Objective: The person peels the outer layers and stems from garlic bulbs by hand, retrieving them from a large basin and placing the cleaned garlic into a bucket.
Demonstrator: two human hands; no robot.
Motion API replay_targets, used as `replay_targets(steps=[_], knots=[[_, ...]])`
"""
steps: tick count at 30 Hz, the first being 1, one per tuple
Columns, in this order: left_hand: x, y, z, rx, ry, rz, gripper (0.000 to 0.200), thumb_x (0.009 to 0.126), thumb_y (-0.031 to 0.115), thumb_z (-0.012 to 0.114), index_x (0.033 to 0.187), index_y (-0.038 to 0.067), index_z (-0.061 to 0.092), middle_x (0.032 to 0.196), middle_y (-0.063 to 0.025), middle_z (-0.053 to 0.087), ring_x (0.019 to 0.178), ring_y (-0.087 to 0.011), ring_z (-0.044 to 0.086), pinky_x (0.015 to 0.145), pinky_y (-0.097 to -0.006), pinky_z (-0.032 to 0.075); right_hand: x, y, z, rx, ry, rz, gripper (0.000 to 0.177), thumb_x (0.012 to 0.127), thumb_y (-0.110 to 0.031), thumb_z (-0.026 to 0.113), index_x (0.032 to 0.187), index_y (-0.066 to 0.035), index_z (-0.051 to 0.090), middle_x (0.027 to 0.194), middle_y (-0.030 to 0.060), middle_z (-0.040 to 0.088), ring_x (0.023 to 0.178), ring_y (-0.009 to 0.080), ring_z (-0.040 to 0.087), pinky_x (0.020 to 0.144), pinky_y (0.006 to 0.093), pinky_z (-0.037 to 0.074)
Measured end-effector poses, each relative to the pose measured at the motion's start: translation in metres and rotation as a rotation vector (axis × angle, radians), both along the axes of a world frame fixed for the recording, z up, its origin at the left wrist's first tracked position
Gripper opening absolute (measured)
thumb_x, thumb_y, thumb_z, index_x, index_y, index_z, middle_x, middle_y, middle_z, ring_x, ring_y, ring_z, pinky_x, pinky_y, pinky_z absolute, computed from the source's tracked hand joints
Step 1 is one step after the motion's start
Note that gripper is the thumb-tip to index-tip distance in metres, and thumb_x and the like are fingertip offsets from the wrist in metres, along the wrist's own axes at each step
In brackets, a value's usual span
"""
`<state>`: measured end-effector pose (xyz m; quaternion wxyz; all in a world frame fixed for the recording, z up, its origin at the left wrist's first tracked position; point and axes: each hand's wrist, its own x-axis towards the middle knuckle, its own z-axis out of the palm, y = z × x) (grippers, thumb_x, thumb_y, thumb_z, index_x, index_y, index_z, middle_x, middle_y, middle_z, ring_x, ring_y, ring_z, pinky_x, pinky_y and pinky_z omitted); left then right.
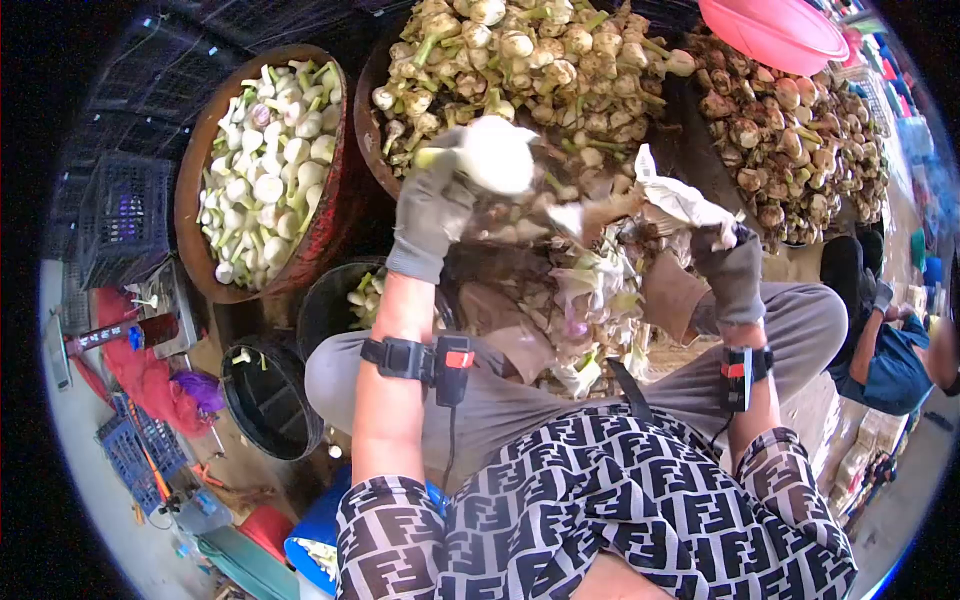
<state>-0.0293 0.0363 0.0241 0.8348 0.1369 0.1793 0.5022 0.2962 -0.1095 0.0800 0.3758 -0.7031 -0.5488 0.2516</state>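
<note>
My left hand (pixel 432 220), in a grey glove, is closed around a white, cleaned garlic bulb (pixel 497 156), slightly blurred, with its greenish stem by the fingers. A dark-smudged glove covers my right hand (pixel 730 272). Its fingers are closed on pale, papery garlic skin (pixel 692 203) hanging off toward the left. Shed garlic husks (pixel 598 290) lie heaped between my knees, below both hands. Beyond them, a large pile of unpeeled garlic (pixel 540 65) with stems fills a wide basin.
At left, a round rusty tub (pixel 188 190) holds cleaned white garlic. Browner garlic (pixel 790 130) lies at upper right under a pink basin (pixel 780 35). Black buckets (pixel 265 405), a dark crate (pixel 125 215) and a blue bucket (pixel 310 540) stand at left. Another person (pixel 885 360) sits at right.
</note>
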Motion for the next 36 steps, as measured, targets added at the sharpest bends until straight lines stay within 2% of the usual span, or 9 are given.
replay_targets(steps=[4,6,7,10,13,16,23,28,36], knots=[[-0.013,0.012,-0.02,-0.167,-0.002,0.171,0.032,0.086,0.02,0.057,0.111,0.0,0.053,0.102,-0.0111,0.061,0.078,-0.0176,0.06,0.064,-0.0282,0.053,0.008,-0.014,-0.009,-0.508,0.492,0.307,0.036,0.074,-0.019,0.063,0.105,0.0,0.056,0.1,0.0116,0.062,0.09,0.0179,0.059,0.077,0.0295,0.047],[-0.01,0.01,-0.03,-0.24,0.021,0.093,0.037,0.087,0.027,0.056,0.114,0.003,0.052,0.099,-0.0095,0.062,0.067,-0.0141,0.057,0.054,-0.0244,0.049,-0.032,0.009,0.022,-0.836,-0.26,0.52,0.049,0.07,-0.033,0.065,0.11,-0.006,0.055,0.102,0.0153,0.061,0.093,0.0298,0.059,0.083,0.0364,0.045],[-0.004,0.007,-0.028,-0.266,0.039,0.07,0.037,0.087,0.028,0.056,0.114,0.003,0.052,0.099,-0.0092,0.062,0.067,-0.0139,0.057,0.054,-0.0249,0.048,-0.03,0.006,-0.009,-0.448,-0.522,0.515,0.037,0.076,-0.017,0.065,0.109,-0.003,0.056,0.095,0.0084,0.062,0.086,0.0164,0.059,0.077,0.0297,0.046],[0.013,-0.005,-0.023,-0.238,-0.024,-0.068,0.039,0.087,0.029,0.054,0.116,0.003,0.051,0.104,-0.0103,0.06,0.078,-0.0183,0.06,0.063,-0.0311,0.053,-0.059,0.053,-0.029,-0.191,0.545,0.233,0.033,0.085,-0.018,0.059,0.113,-0.002,0.054,0.093,0.0068,0.06,0.082,0.0147,0.059,0.069,0.0264,0.048],[0.033,-0.023,0.024,-0.162,-0.074,-0.28,0.041,0.088,0.028,0.052,0.12,0.003,0.048,0.114,-0.0129,0.056,0.096,-0.025,0.059,0.08,-0.0406,0.052,-0.101,0.081,0.006,-0.287,0.933,0.124,0.029,0.087,-0.017,0.057,0.11,-0.001,0.055,0.089,0.006,0.06,0.075,0.0104,0.058,0.064,0.0236,0.048],[0.032,-0.021,-0.003,-0.266,-0.011,-0.261,0.042,0.089,0.027,0.05,0.122,0.002,0.046,0.12,-0.0146,0.052,0.108,-0.0286,0.053,0.091,-0.0463,0.045,-0.112,0.098,-0.024,-0.299,0.487,0.1,0.02,0.083,-0.019,0.061,0.091,-0.001,0.062,0.076,0.004,0.061,0.066,0.0104,0.053,0.058,0.0256,0.044],[-0.009,0.008,-0.016,-0.204,0.354,0.08,0.036,0.086,0.025,0.057,0.107,-0.005,0.053,0.097,-0.0113,0.062,0.08,-0.0196,0.063,0.068,-0.0295,0.056,-0.101,0.106,0.028,-0.169,1.165,0.01,0.015,0.088,-0.013,0.05,0.087,0.0,0.058,0.07,0.0043,0.057,0.054,0.0099,0.052,0.047,0.0191,0.039],[-0.015,0.024,-0.022,-0.151,0.14,-0.013,0.043,0.088,0.028,0.053,0.119,-0.002,0.046,0.107,-0.014,0.059,0.08,-0.0187,0.062,0.063,-0.0249,0.055,-0.103,0.125,-0.01,-0.394,0.797,0.188,0.028,0.088,-0.017,0.052,0.11,0.0,0.052,0.096,0.0069,0.059,0.075,0.0128,0.06,0.057,0.0232,0.048],[0.02,-0.002,-0.026,-0.239,0.249,-0.137,0.042,0.089,0.023,0.049,0.123,-0.003,0.043,0.12,-0.0172,0.051,0.107,-0.0276,0.053,0.09,-0.0434,0.047,-0.123,0.121,-0.067,-0.255,0.224,0.147,0.023,0.089,-0.017,0.048,0.101,0.001,0.056,0.083,0.0079,0.061,0.079,0.0119,0.057,0.068,0.0253,0.045]])
